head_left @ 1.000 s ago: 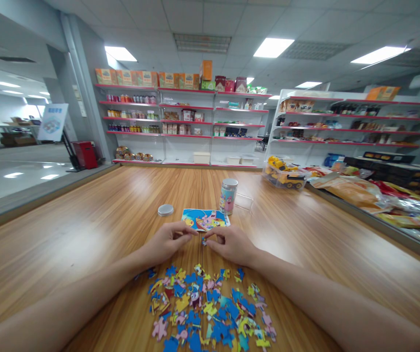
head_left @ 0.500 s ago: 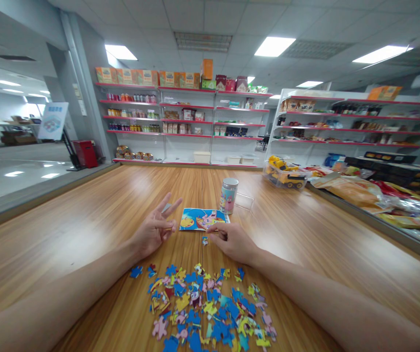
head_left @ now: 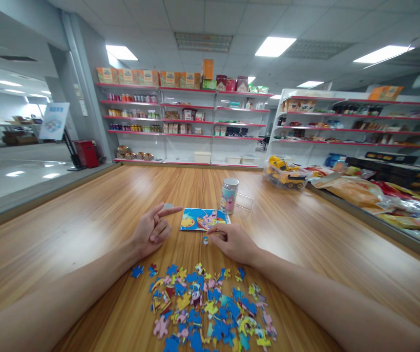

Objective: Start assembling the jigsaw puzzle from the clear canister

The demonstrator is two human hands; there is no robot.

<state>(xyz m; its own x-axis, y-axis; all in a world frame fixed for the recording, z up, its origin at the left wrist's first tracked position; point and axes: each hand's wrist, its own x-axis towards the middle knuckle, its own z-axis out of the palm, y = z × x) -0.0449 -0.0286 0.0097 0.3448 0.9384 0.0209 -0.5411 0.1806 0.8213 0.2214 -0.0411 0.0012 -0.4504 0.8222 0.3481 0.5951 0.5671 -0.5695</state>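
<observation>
My left hand (head_left: 152,231) is raised at the left of a picture card (head_left: 195,220). Its index finger stretches toward the card while the other fingers curl in; I see nothing in it. My right hand (head_left: 236,243) rests at the card's lower right edge, fingers curled together, fingertips over or against that edge. Whether they pinch anything is hidden. Just left of those fingertips lies a single jigsaw piece (head_left: 205,240). Nearer to me, between my forearms, spreads a loose heap of jigsaw pieces (head_left: 210,308), mostly blue, yellow and pink.
Behind the card's right end stands a cartoon-printed can (head_left: 229,196) with a silver lid, beside a clear rectangular frame (head_left: 244,202). A clear bin of yellow toy trucks (head_left: 286,176) sits at the far right. Packaged goods (head_left: 364,195) line the right side; stocked shelves (head_left: 186,122) stand beyond.
My left hand has gone from two raised, spread fingers to one index finger pointing right, the others folding in. My right hand, the card and the pieces look unchanged.
</observation>
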